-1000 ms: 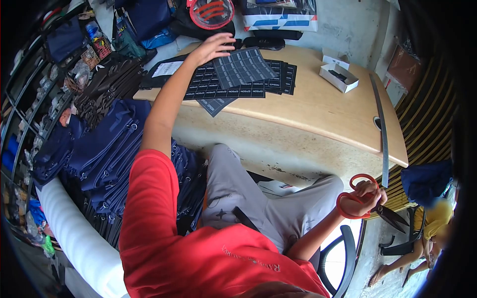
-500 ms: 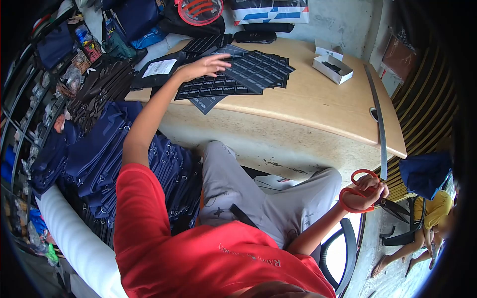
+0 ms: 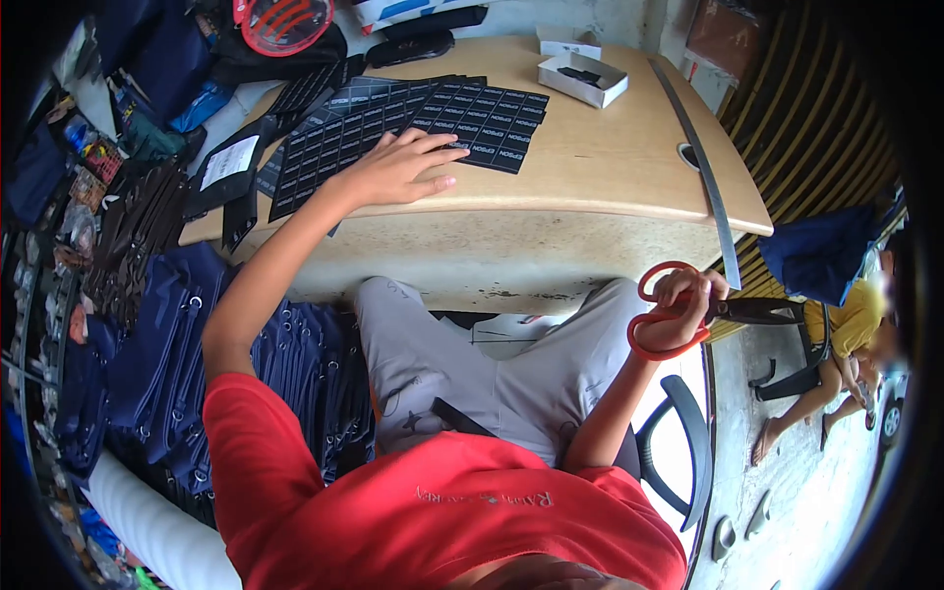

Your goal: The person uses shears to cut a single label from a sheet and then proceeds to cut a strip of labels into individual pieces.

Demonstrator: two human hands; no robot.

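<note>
The person's left hand (image 3: 395,172), fingers spread wide, lies palm down on the dark printed sheets (image 3: 500,110), which overlap near the front edge of the wooden desk (image 3: 610,157). The right hand (image 3: 685,297) grips red-handled scissors (image 3: 728,311) beside the desk, near the end of a long strip (image 3: 699,162).

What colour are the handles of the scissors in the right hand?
The scissor handles are red, seen best in the head view.
</note>
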